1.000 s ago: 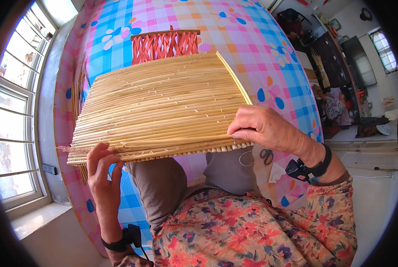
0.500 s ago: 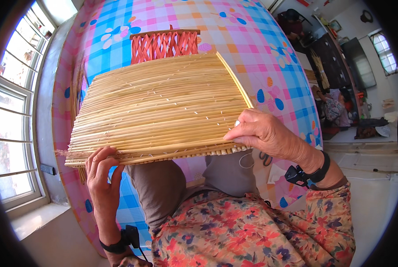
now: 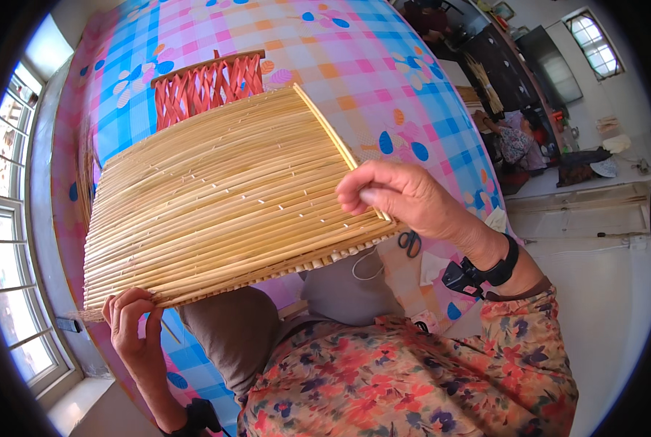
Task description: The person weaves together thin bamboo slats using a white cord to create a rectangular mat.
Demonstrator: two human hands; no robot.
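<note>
A mat of pale yellow stalks [image 3: 216, 204], stitched in rows with short white thread marks, lies tilted over my lap. My left hand [image 3: 130, 320] pinches its near left corner, thumb below and fingers on top. Over the right edge, close to the near corner, hovers my right hand [image 3: 402, 197] with fingertips pressed together; anything thin between them is too small to make out. Along that edge runs a pair of lighter stalks [image 3: 325, 127]. Below the mat's near edge hangs a loop of white thread [image 3: 356, 275].
Beyond the mat stands a rack laced with red strips [image 3: 209, 86] on a checked, flowered cloth [image 3: 340, 54]. Dark scissors [image 3: 410, 244] lie right of my knee. Barred windows [image 3: 9, 255] line the left; another person [image 3: 518, 138] sits at the far right.
My right hand has come off the mat's near right corner and risen a little, its fingers now curled together. The mat's left end has swung toward me with my left hand. The view has turned.
</note>
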